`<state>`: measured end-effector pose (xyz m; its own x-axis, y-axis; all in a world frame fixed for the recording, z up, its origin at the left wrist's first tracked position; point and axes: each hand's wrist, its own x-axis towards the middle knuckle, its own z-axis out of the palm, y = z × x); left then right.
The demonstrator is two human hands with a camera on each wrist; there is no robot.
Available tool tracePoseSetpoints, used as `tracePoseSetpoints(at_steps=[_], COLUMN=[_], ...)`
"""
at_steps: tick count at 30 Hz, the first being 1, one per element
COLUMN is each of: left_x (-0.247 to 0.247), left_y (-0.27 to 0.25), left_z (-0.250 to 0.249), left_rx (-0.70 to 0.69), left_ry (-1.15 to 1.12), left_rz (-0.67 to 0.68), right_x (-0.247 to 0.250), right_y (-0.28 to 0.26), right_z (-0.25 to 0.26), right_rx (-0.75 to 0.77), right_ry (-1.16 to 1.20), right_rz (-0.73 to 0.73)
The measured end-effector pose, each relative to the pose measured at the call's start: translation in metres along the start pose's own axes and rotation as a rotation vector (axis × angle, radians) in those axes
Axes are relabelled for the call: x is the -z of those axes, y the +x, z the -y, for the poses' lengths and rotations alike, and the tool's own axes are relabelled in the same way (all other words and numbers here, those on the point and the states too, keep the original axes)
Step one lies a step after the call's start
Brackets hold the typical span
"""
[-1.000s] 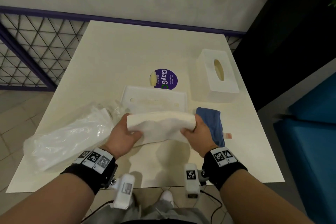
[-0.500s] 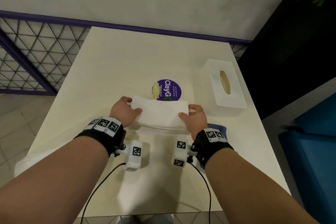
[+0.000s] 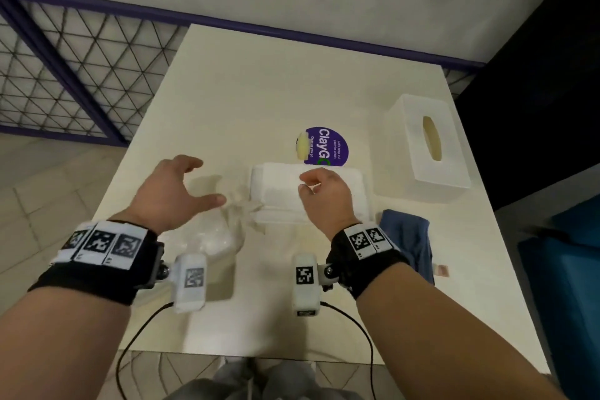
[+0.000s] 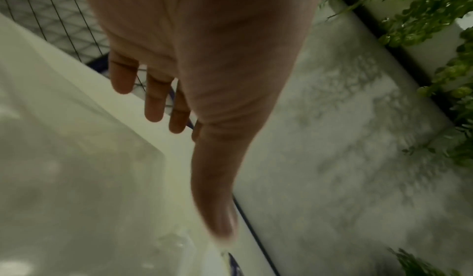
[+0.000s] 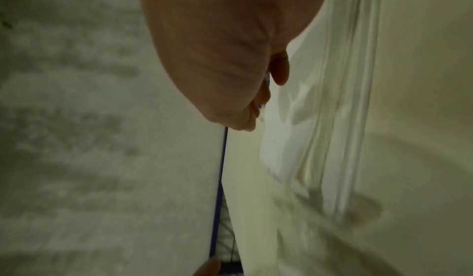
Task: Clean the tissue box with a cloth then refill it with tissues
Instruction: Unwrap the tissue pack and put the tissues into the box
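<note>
A soft white rectangular tissue stack (image 3: 285, 191) lies mid-table in a shallow plastic tray. The left hand (image 3: 168, 195), at nine o'clock, is spread and empty; the right hand (image 3: 328, 195) hovers above, loosely curled. The frosted plastic tissue box cover (image 3: 428, 143) stands at two o'clock.

Soft, even light falls from above onto the pale desk (image 3: 259, 101), with no hard glare. Faint shadows pool under the left hand (image 3: 168, 191) and below the wrist cameras toward the near edge. The head view bends straight lines outward at its borders and is slightly smeared. Both wrist views are dimmer, greenish and heavily motion-blurred; the left hand's fingers (image 4: 153, 102) are soft-edged, and leafy shadows mottle the wall (image 4: 345, 159).
</note>
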<state>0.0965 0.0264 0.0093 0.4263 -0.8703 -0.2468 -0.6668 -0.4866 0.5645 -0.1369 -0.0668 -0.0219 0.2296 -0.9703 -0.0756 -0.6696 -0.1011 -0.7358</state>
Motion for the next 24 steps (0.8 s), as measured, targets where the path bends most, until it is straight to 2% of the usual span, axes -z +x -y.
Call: tracePoseSetpoints(at_steps=[3, 5, 8, 12, 15, 17, 21, 24], left_x=[0.008, 0.003, -0.010, -0.022, -0.029, -0.031, -0.032, -0.033], left_y=[-0.027, -0.041, -0.054, -0.064, -0.070, -0.073, -0.075, -0.074], left_z=[0.026, 0.040, 0.057, 0.072, 0.081, 0.087, 0.094, 0.096], left_rx=[0.068, 0.088, 0.084, 0.014, -0.022, -0.033, -0.018, -0.026], left_ry=[0.303, 0.440, 0.499, 0.498, 0.507, 0.497, 0.451, 0.433], left_rz=[0.235, 0.326, 0.319, 0.208, 0.137, 0.111, 0.092, 0.069], right_x=[-0.033, -0.051, -0.077, -0.104, -0.112, -0.114, -0.111, -0.108], right_y=[-0.014, -0.020, -0.016, -0.009, -0.011, -0.013, -0.019, -0.025], right_z=[0.036, 0.057, 0.080, 0.092, 0.096, 0.100, 0.113, 0.120], right_rx=[0.149, 0.190, 0.220, 0.249, 0.264, 0.260, 0.316, 0.312], right_ry=[-0.011, -0.019, -0.173, -0.582, -0.745, -0.769, -0.663, -0.603], right_rz=[0.140, 0.240, 0.462, 0.682, 0.709, 0.695, 0.635, 0.645])
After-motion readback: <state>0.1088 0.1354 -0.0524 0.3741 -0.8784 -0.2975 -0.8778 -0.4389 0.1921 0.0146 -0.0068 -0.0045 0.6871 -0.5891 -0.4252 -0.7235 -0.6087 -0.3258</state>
